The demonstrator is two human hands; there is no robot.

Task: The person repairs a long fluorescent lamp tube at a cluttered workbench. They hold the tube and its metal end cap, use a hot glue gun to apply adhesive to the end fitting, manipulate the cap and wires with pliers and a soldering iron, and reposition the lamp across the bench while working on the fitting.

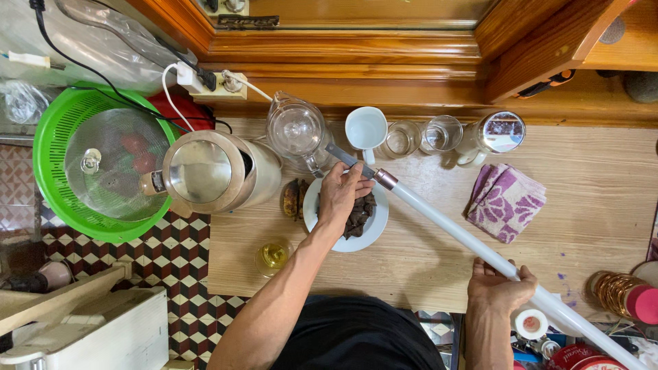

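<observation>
R hand (499,286) grips white tube (452,223) low; L hand (340,194) pinches its metal end.

I see long white fluorescent tube with metal end cap (480,243) | intact | slanted diagonally over wooden table | cap end above white plate

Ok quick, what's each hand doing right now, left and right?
Left hand: closed on the metal end of the white tube, over the plate.
Right hand: closed around the tube lower down.
</observation>
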